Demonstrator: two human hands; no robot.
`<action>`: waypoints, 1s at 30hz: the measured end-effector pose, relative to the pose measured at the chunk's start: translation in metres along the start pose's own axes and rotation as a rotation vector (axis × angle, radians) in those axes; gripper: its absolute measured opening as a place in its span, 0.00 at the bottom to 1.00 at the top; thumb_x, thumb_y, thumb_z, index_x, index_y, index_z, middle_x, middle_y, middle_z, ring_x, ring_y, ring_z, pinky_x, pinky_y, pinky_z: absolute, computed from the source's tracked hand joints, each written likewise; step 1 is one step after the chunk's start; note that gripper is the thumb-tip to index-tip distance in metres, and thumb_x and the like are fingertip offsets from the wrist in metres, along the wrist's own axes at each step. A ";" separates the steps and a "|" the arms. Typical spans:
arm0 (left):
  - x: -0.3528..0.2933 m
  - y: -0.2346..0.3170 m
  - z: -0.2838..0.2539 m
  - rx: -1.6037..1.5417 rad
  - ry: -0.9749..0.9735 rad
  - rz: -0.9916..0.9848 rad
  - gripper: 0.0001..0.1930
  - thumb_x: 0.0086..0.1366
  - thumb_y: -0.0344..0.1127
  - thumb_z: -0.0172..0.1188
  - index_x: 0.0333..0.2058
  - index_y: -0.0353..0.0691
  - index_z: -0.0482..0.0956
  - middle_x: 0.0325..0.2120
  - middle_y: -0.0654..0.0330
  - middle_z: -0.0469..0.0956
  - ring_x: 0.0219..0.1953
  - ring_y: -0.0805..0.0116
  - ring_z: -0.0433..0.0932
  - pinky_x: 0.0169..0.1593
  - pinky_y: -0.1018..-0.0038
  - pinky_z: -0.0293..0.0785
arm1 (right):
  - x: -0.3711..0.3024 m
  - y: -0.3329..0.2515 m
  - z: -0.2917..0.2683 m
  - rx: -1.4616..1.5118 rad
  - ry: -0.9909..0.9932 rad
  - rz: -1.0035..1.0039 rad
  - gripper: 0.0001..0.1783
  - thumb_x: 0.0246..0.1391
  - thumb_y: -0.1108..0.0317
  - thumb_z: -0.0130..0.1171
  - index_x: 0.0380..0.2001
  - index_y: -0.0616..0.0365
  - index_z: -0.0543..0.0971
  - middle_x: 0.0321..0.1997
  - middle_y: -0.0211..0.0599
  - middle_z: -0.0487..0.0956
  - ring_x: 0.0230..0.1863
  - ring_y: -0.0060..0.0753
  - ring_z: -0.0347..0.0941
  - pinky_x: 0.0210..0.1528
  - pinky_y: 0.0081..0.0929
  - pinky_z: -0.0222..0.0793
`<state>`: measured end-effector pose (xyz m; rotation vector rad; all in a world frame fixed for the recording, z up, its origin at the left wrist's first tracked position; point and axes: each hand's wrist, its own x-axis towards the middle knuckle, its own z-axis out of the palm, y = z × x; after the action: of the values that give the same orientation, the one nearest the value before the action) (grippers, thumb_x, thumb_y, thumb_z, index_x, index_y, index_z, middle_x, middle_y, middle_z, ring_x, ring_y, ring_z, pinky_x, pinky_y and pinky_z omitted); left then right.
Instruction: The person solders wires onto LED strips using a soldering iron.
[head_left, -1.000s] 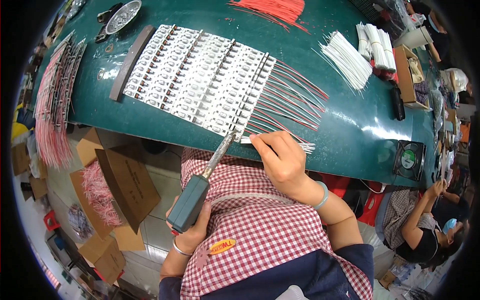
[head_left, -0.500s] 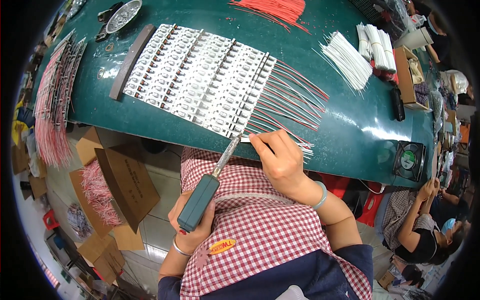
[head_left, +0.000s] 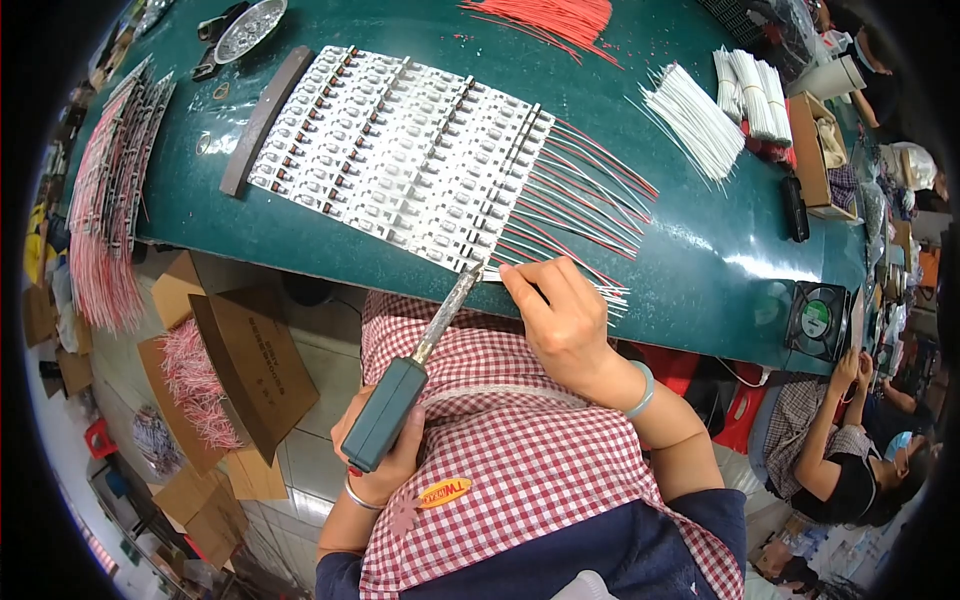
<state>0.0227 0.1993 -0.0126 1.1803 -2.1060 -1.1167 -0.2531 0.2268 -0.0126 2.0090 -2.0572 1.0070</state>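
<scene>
- The white panel [head_left: 400,155] is lying flat on the green tabletop [head_left: 710,290], near the worker's side.
- The left hand [head_left: 403,450] is wrapping round the handle of a soldering iron [head_left: 388,408], whose metal tip is pointing at the panel's near-right corner; I can't tell whether it is quite touching.
- The right hand [head_left: 560,315] is pinching a white wire [head_left: 491,275] between thumb and forefinger, just right of that corner.
- By my reading, this edge is nearing completion: red and white wires [head_left: 575,208] are already trailing from most of the panel's right side, leaving the near corner being worked.
- Those wires are fanning out, thin and bendy, while the panel is looking stiff, gridded with small glinting parts.
- A dark bar [head_left: 265,120] is bordering the panel's left end; a straight white sheaf [head_left: 690,120] is lying beyond its right side, and loose red wires [head_left: 550,20] are spreading past its far edge.
</scene>
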 end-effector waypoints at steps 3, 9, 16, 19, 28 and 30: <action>0.001 0.002 -0.001 -0.010 0.004 0.021 0.12 0.51 0.23 0.69 0.36 0.27 0.82 0.33 0.48 0.82 0.32 0.54 0.84 0.39 0.69 0.80 | 0.000 0.000 0.001 0.013 0.001 0.009 0.19 0.37 0.84 0.62 0.39 0.66 0.82 0.32 0.39 0.79 0.32 0.38 0.75 0.29 0.30 0.71; -0.002 0.000 -0.006 -0.029 0.027 0.000 0.14 0.51 0.23 0.69 0.38 0.27 0.82 0.36 0.46 0.83 0.35 0.53 0.85 0.42 0.68 0.80 | -0.005 -0.003 0.001 0.070 0.072 -0.020 0.20 0.36 0.85 0.62 0.40 0.67 0.81 0.33 0.40 0.79 0.31 0.39 0.75 0.29 0.30 0.71; 0.007 0.009 -0.007 -0.030 0.017 0.087 0.12 0.50 0.22 0.69 0.36 0.27 0.82 0.34 0.48 0.82 0.34 0.54 0.84 0.40 0.69 0.80 | -0.007 -0.005 0.003 0.089 0.040 -0.021 0.20 0.36 0.85 0.62 0.40 0.68 0.81 0.33 0.40 0.79 0.31 0.38 0.74 0.29 0.30 0.72; 0.015 0.017 -0.007 0.001 0.018 0.154 0.11 0.50 0.22 0.68 0.35 0.27 0.82 0.32 0.49 0.81 0.32 0.54 0.83 0.38 0.69 0.79 | -0.007 -0.005 0.002 0.075 0.012 -0.014 0.20 0.36 0.85 0.62 0.40 0.68 0.81 0.33 0.40 0.79 0.31 0.38 0.74 0.29 0.30 0.72; 0.020 0.020 -0.006 0.011 0.002 0.164 0.10 0.50 0.23 0.69 0.33 0.28 0.82 0.31 0.50 0.80 0.30 0.56 0.82 0.35 0.70 0.79 | -0.006 -0.007 0.001 0.045 -0.018 -0.020 0.21 0.37 0.84 0.62 0.41 0.67 0.81 0.32 0.40 0.78 0.31 0.38 0.74 0.28 0.30 0.71; 0.019 0.017 -0.006 0.014 -0.001 0.164 0.10 0.50 0.23 0.69 0.33 0.28 0.82 0.31 0.50 0.80 0.30 0.56 0.82 0.35 0.70 0.79 | -0.005 -0.008 0.001 0.038 -0.023 -0.017 0.21 0.38 0.84 0.62 0.41 0.67 0.81 0.32 0.40 0.78 0.31 0.38 0.74 0.28 0.30 0.71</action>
<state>0.0094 0.1853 0.0055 0.9931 -2.1700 -1.0301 -0.2452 0.2315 -0.0128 2.0622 -2.0439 1.0319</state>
